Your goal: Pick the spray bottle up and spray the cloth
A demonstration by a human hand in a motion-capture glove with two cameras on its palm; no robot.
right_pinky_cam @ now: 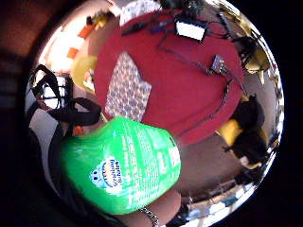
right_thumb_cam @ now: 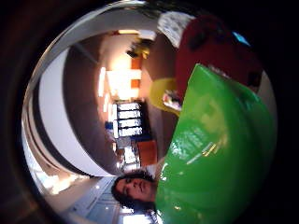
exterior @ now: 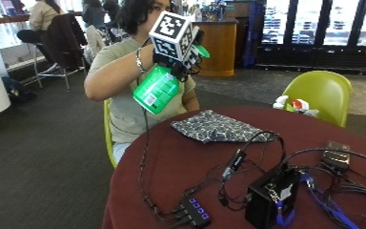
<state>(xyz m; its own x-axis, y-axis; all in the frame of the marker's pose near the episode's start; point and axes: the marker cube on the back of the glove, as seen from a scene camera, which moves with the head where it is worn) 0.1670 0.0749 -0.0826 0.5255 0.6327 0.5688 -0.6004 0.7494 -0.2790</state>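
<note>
Her gloved right hand grips the green spray bottle aloft above the patterned cloth on the red worktop; the label's small print is unreadable.

Open air separates the raised bottle from the cloth; cables and a black box crowd the tabletop beyond.

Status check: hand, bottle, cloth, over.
Right hand grips green spray bottle, raised above table. Patterned cloth flat on table, apart from cables.
</note>
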